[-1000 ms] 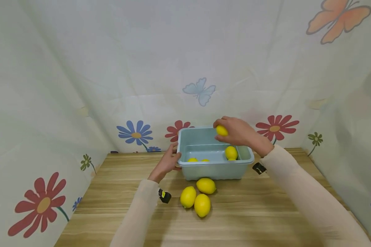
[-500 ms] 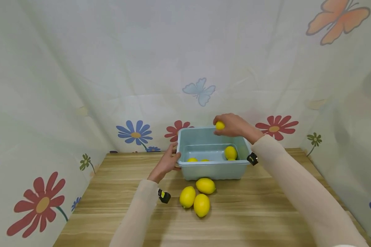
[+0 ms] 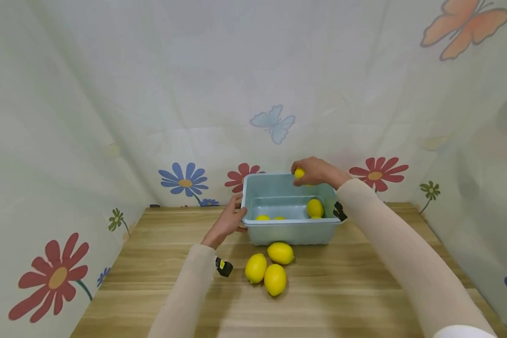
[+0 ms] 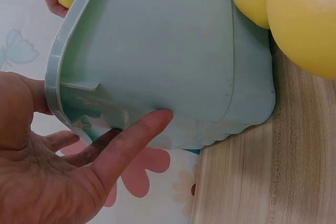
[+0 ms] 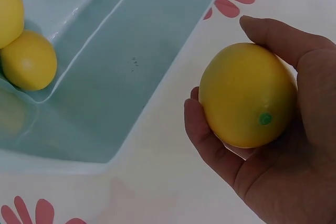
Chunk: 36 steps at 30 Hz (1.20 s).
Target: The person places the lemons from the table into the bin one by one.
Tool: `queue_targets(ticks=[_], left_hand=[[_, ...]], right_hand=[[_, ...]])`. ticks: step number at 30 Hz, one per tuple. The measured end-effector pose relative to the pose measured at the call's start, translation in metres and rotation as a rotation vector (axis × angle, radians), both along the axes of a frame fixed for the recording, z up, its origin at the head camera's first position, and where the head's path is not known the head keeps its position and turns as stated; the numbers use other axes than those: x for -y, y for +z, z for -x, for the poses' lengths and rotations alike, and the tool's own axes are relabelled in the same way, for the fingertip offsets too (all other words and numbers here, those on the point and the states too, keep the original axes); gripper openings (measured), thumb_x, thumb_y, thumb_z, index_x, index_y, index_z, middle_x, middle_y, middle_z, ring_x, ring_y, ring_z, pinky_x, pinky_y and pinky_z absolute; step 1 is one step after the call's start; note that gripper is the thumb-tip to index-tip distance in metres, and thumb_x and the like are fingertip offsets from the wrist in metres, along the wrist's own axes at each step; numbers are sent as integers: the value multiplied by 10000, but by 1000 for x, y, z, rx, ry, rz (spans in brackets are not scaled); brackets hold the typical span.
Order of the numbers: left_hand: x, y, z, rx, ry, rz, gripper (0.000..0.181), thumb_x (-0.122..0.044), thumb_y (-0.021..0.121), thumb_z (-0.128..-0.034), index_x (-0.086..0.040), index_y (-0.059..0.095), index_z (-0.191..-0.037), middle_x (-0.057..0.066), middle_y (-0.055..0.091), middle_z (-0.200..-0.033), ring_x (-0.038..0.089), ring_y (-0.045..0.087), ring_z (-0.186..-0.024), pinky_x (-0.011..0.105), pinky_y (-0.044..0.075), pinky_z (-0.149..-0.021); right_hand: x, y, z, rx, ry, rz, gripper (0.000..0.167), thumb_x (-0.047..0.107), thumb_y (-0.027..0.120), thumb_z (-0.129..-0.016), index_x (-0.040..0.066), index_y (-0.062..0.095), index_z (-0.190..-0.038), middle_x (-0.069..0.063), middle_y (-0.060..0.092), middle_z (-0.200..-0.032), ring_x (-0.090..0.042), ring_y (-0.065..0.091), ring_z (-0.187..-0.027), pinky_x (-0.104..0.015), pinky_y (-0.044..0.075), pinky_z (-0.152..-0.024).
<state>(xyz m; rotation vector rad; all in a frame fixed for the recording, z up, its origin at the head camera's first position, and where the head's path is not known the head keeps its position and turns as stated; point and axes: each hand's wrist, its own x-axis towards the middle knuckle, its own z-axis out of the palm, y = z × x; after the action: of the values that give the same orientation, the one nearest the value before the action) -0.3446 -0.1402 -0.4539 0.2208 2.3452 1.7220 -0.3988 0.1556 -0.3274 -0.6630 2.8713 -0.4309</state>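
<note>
A light blue plastic basin stands on the table by the back wall. My left hand grips its left rim, and in the left wrist view a finger lies along the outer wall. Above the basin's far right rim, my right hand holds a lemon between thumb and curled fingers. Inside the basin, one lemon shows at the right, with others partly hidden behind the front wall. Just in front lie a lemon, a second lemon and a third lemon.
The wood-grain table reaches toward the front. A pale curtain printed with flowers and butterflies encloses the back and both sides, close behind the basin. Each wrist carries a small black camera.
My right hand, still holding its lemon, has shifted slightly left and farther back, and the forearm swung left. My left hand and the basin have stayed put.
</note>
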Motion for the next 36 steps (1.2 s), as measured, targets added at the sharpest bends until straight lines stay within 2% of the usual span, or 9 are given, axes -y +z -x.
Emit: queue_targets(ticks=[4, 8, 13, 17, 25, 29, 36], left_hand=[[-1, -1, 2, -8, -8, -5, 565, -262, 429, -1048, -228, 185, -1557, 248, 326, -1525, 474, 498, -1261, 584, 567, -826], [-1, -2, -1, -11, -3, -2, 566, -261, 434, -1048, -225, 190, -1556, 234, 351, -1504, 479, 503, -1259, 594, 559, -831], [-1, -2, -5, -1, 4, 6, 558, -266, 444, -1044, -250, 203, -1547, 227, 356, -1506, 473, 505, -1266, 592, 558, -834], [-1, -2, -3, -8, -6, -4, 558, -272, 439, -1043, -252, 199, -1547, 233, 349, -1508, 476, 505, -1259, 579, 569, -825], [0, -1, 3, -17, -8, -12, 561, -262, 438, -1044, -240, 194, -1550, 235, 338, -1513, 470, 492, -1270, 557, 585, -805], [0, 2, 3, -31, -19, -12, 570, -269, 439, -1043, -222, 192, -1554, 225, 355, -1494, 461, 488, -1270, 579, 572, -832], [-1, 0, -1, -13, -8, -10, 560, -275, 445, -1045, -228, 203, -1547, 235, 343, -1509, 471, 477, -1288, 570, 577, -821]], right_hand=[[0, -5, 5, 40, 3, -7, 420, 311, 685, -902, 161, 591, -1283, -109, 586, -1332, -302, 515, -1119, -443, 504, -970], [0, -13, 7, 68, -2, -9, 425, 303, 684, -905, 168, 583, -1295, -116, 560, -1377, -313, 504, -1153, -489, 485, -1023], [1, -22, 10, 70, 17, -30, 460, 278, 692, -899, 152, 564, -1323, -138, 548, -1401, -329, 497, -1172, -522, 438, -1083], [1, -25, 11, 60, 16, -41, 480, 263, 708, -884, 138, 565, -1324, -144, 547, -1407, -337, 498, -1188, -531, 414, -1106], [4, -29, 14, 80, 10, -53, 484, 226, 724, -871, 147, 567, -1322, -128, 549, -1401, -319, 503, -1170, -503, 444, -1079], [5, -31, 14, 63, 12, -74, 488, 224, 728, -866, 146, 568, -1320, -128, 547, -1408, -314, 508, -1178, -494, 439, -1082], [6, -38, 12, 105, 2, -47, 504, 221, 726, -875, 151, 554, -1343, -132, 533, -1423, -319, 509, -1183, -503, 447, -1078]])
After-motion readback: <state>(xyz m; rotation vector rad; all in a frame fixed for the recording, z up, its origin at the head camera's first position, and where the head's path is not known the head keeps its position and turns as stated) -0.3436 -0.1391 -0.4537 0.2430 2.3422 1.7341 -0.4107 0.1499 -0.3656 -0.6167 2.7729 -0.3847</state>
